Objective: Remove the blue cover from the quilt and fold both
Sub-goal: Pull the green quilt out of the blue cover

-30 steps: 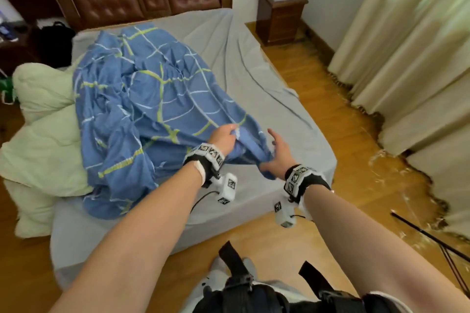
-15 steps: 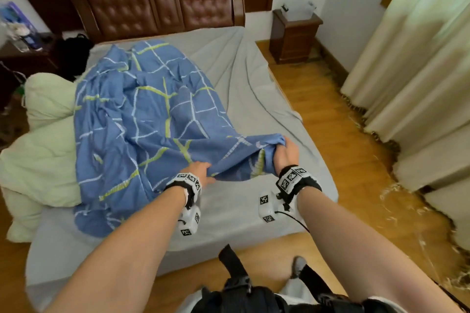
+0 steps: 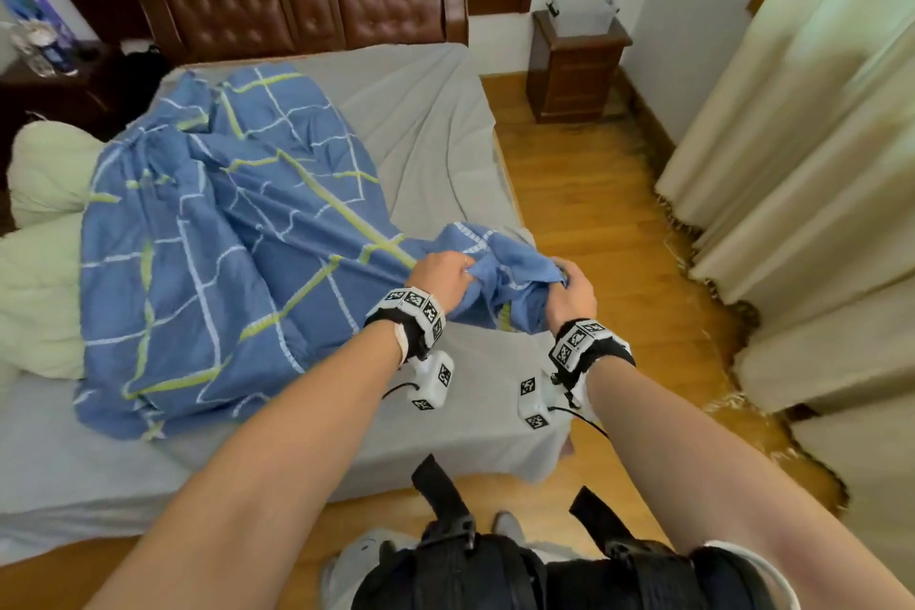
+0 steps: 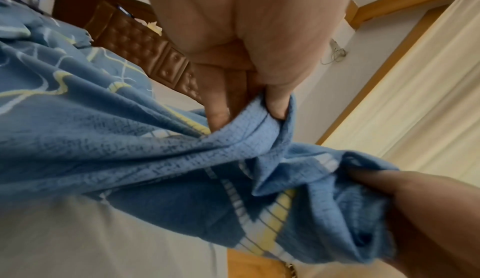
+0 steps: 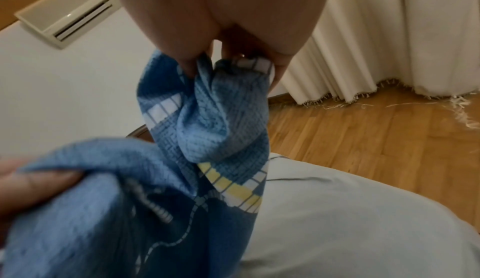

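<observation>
Blue cover [image 3: 223, 263] is now gripped by both our hands at its near corner: the left hand [image 3: 440, 275], which was only touching the cloth approx. half a second ago, has its fingers [image 4: 215, 106] curled round a bunch of it, and the right hand [image 3: 574, 292] pinches the next bunch just beside. Between the fingers the edge is lifted off the grey sheet [image 3: 435, 124], while the rest lies spread beyond them, w/ the pale green quilt [image 3: 39, 272] showing at the far left. We think the cover is already off or nearly, so straightening this edge for folding comes next.

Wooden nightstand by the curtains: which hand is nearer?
Right. The right hand grips the blue cover on the nightstand's side; the left hand is farther left.
</observation>
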